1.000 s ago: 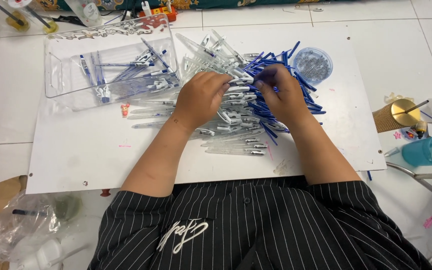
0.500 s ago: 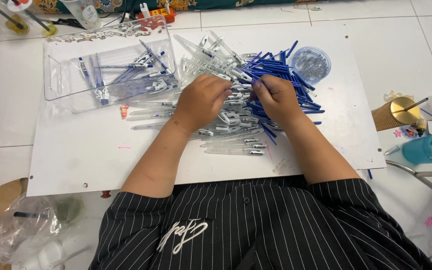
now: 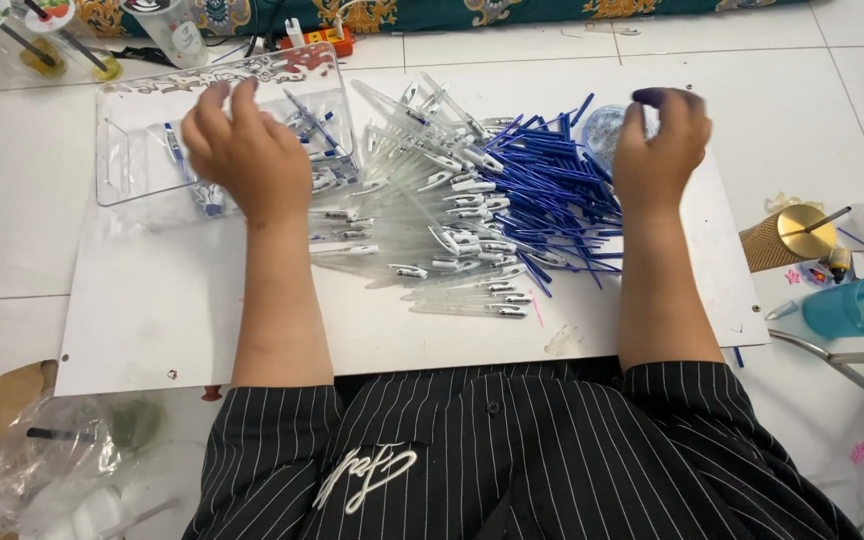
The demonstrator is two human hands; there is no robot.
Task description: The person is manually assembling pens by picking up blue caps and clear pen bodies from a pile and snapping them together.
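White board [image 3: 202,330] on the floor carries a heap of clear pen barrels [image 3: 422,190] and blue refills [image 3: 552,185]; left hand [image 3: 247,150], fingers loosely spread, hovers over the clear tray [image 3: 127,150], right hand [image 3: 662,145] curled at the small round tub [image 3: 607,125], grip unclear.

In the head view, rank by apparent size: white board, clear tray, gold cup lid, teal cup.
1. white board
2. clear tray
3. teal cup and gold cup lid: they look alike in size, and the cup is cut by the frame edge, so I leave them unranked.
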